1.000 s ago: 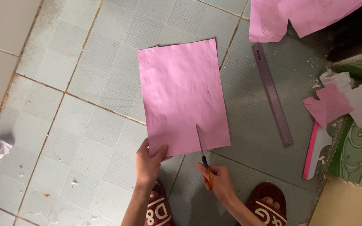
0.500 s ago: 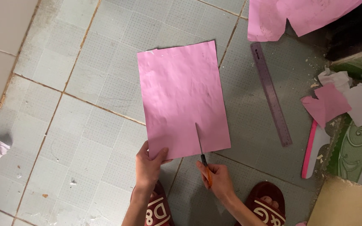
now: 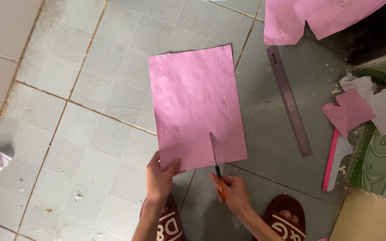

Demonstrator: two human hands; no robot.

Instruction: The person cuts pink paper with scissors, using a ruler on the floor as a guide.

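The left hand (image 3: 159, 175) is pinching the pink paper (image 3: 196, 107) at its near left corner, above the floor tiles (image 3: 68, 134). The right hand (image 3: 232, 193) is squeezing orange scissors (image 3: 217, 172), blades pointing away. The cut is only starting; most paper is left. The paper's long side is running away from the person

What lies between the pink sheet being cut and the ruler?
Head view: only bare floor tile separates the pink sheet from the ruler; nothing lies there.
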